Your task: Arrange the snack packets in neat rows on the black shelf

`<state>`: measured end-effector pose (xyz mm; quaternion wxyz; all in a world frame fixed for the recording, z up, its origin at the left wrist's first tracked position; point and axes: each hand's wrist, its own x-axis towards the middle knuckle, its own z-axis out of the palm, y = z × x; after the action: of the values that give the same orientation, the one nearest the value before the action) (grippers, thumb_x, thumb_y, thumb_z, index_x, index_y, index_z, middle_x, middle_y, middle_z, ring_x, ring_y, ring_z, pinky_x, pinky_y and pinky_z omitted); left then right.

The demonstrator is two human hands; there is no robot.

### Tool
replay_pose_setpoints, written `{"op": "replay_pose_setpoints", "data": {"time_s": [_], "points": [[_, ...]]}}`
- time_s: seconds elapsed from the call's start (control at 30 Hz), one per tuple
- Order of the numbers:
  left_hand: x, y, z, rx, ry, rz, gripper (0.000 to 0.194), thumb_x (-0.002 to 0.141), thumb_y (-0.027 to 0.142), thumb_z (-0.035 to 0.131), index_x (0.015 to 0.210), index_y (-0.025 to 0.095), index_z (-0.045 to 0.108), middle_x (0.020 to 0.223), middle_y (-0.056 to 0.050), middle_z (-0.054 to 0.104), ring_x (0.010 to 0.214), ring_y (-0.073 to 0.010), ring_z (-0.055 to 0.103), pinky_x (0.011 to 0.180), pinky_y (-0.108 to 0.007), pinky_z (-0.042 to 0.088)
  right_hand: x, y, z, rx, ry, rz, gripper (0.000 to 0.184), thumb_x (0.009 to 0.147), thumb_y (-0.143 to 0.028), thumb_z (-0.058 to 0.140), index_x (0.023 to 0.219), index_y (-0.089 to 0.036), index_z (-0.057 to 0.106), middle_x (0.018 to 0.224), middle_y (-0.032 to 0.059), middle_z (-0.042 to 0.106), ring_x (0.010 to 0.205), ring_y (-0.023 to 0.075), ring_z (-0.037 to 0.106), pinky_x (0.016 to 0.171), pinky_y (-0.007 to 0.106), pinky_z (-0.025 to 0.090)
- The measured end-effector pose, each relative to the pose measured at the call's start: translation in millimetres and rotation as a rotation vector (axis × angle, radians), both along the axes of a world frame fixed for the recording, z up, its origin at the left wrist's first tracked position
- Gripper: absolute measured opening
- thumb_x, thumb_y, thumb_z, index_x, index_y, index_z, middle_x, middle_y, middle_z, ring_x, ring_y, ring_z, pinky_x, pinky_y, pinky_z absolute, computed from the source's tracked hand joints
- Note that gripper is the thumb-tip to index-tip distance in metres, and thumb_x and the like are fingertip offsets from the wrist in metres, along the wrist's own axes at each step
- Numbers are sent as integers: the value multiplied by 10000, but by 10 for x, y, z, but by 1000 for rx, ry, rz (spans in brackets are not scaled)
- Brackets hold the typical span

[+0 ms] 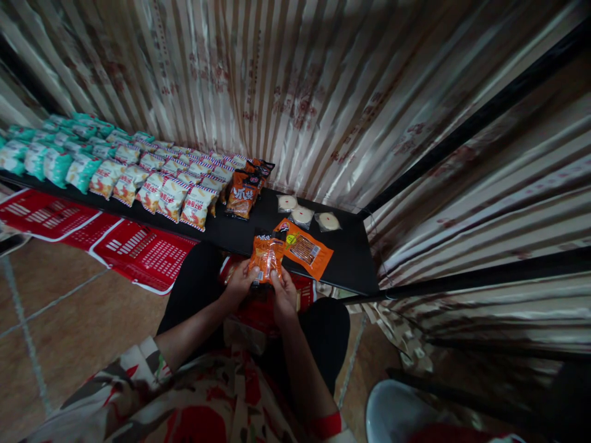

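Head view: an orange packet [268, 253] is being gripped at its lower end by both hands, just in front of the shelf edge. Its left side is being pinched by the left hand [239, 282], its right side by the right hand [285, 294], with both thumbs being pressed on its face; the fingers behind are being hidden. Just beside the packet, a flat orange bag [308, 249] is being borne by the black shelf [353, 264]. Beyond it, three round white pieces [302, 215] in clear wrap are being supported near the curtain [300, 92]. Farther left, dark-and-orange packets [242, 195] are being held up by the shelf, then rows of white packets [172, 198], then teal packets [58, 166] toward the far end. Below the hands, a red basket [305, 290] is being partly covered; more red baskets [138, 252] are being overhung by the shelf at left.
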<state>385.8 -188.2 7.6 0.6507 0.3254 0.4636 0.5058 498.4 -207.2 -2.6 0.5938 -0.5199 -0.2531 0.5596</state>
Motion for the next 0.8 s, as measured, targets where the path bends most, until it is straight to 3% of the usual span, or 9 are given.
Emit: {"op": "replay_pose_setpoints", "data": {"time_s": [0.2, 0.37, 0.5, 0.63, 0.8], "points": [[-24, 56, -75, 20, 9, 9, 483, 648, 435, 726, 1007, 143, 583, 876, -73, 707, 868, -235, 658, 781, -340, 511, 9, -44, -3, 1, 47, 61, 525, 686, -350, 691, 1178, -252, 535, 1056, 14, 683, 994, 189, 631, 871, 337, 500], [-22, 85, -112, 31, 20, 2, 479, 662, 449, 708, 1007, 143, 582, 899, -81, 701, 839, -219, 660, 771, -327, 511, -14, -32, -9, 26, -13, -2, 553, 691, -339, 684, 1205, -249, 501, 1081, 24, 672, 1004, 186, 622, 921, 361, 471], [-24, 106, -163, 55, 22, 41, 442, 669, 412, 705, 1002, 151, 580, 939, -84, 685, 874, -210, 649, 797, -327, 508, -52, -8, 76, 52, -102, -37, 531, 667, -323, 686, 1158, -233, 503, 1099, 39, 659, 993, 191, 625, 922, 378, 472], [-70, 135, -214, 29, 130, 120, 510, 641, 307, 722, 1086, 151, 528, 938, -80, 657, 770, -161, 635, 707, -284, 514, -91, 0, 179, 54, -209, -52, 523, 646, -322, 692, 1118, -211, 495, 1157, 67, 620, 1041, 200, 597, 935, 372, 459], [-145, 127, -182, 85, 205, 201, 533, 654, 252, 687, 1137, 177, 475, 1020, -77, 595, 770, -130, 596, 674, -250, 510, -182, 5, 322, 66, -319, -38, 491, 663, -322, 665, 1105, -190, 496, 1142, 81, 617, 1021, 198, 597, 906, 349, 464]]}}
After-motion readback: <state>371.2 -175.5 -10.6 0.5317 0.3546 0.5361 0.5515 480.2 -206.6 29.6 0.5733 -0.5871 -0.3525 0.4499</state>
